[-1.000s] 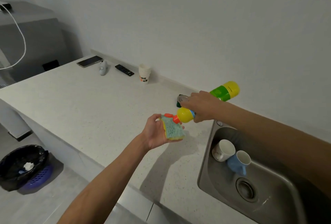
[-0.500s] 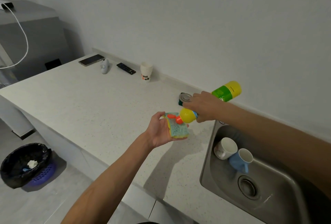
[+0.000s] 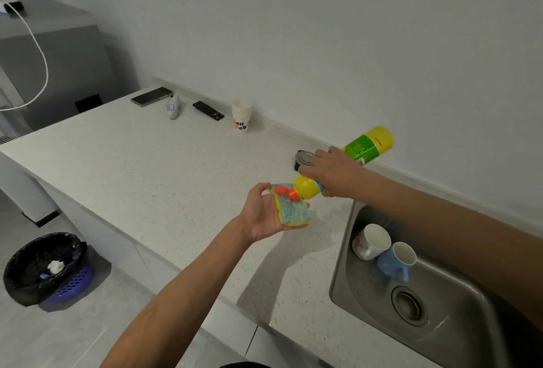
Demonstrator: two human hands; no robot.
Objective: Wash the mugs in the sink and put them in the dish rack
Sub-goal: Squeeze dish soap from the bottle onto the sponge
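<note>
Yellow detergent bottle (image 3: 348,166), green label, orange flip cap open; long axis runs from far right, base high, down to near left, nozzle lowest. Right hand (image 3: 330,175) wraps the bottle's middle, fingers closed round it. Nozzle sits at the blue-green face of the sponge (image 3: 291,206), whether touching cannot be told. Left hand (image 3: 266,213) cups the sponge palm-up, thumb on its far edge, over the white counter (image 3: 147,179). Steel sink (image 3: 458,317) at right: white mug (image 3: 370,242) on its side at the far-left corner, mouth up and to the right; blue mug (image 3: 396,262) touching it, mouth likewise up-right, handle toward the drain (image 3: 409,305).
</note>
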